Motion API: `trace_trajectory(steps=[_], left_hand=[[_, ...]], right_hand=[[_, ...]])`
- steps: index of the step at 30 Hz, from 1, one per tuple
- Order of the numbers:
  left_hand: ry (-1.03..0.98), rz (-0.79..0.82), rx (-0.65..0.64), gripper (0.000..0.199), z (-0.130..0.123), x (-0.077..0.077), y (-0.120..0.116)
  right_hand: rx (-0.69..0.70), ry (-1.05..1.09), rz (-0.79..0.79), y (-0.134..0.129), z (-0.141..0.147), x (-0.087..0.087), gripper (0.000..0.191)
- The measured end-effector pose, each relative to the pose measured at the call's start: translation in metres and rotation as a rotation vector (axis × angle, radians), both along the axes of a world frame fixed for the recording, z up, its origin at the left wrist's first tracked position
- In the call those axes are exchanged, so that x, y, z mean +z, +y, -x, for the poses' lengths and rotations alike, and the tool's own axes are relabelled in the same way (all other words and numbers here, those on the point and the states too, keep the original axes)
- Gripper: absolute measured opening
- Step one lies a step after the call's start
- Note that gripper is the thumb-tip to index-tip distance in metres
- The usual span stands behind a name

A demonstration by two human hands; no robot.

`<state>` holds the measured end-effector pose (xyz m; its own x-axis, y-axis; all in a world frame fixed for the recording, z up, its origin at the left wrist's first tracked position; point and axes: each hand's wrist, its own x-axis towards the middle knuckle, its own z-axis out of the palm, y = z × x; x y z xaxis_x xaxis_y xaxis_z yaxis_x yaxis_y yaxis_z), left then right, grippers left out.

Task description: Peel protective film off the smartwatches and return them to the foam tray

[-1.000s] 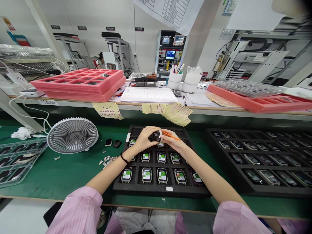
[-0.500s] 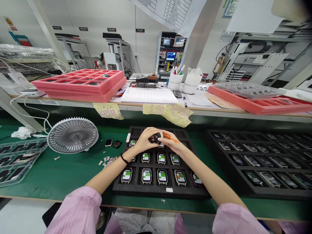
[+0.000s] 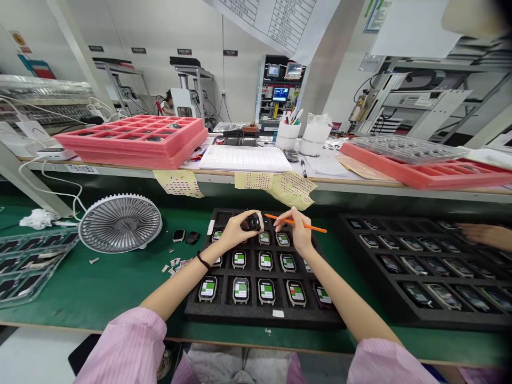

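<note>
My left hand (image 3: pixel 235 228) pinches a dark watch body (image 3: pixel 253 222) between thumb and fingers, above the black foam tray (image 3: pixel 224 313). My right hand (image 3: pixel 298 226), fingers loosely curled around an orange stick (image 3: pixel 316 228), sits just right of the watch body; the stick's tip points toward it. Lit watches lie in the tray's compartments below.

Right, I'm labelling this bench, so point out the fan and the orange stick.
Fan (image 3: pixel 120 224): head view, middle of its grille.
Orange stick (image 3: pixel 318 229): head view, near its right-hand end.
</note>
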<state>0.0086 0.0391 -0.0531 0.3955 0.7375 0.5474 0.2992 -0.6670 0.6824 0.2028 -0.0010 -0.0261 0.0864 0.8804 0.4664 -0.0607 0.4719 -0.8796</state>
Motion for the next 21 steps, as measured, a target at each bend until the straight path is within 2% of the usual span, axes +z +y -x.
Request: trace_trajectory(steps=[7, 14, 18, 21], left_hand=[[0.004, 0.001, -0.01, 0.05, 0.0, 0.002, 0.0], [-0.003, -0.054, -0.019, 0.051, 0.0, -0.003, 0.003], [-0.036, -0.129, -0.052, 0.049, 0.001, -0.003, 0.003], [-0.048, -0.201, -0.065, 0.046, 0.0, -0.001, 0.001]], right_hand=[[-0.046, -0.068, 0.0, -0.006, 0.005, 0.005, 0.052], [-0.029, -0.012, 0.023, -0.002, 0.004, 0.005, 0.049], [0.09, -0.014, 0.162, 0.006, 0.005, 0.0, 0.032], [0.281, 0.018, 0.252, 0.01, 0.005, -0.003, 0.036]])
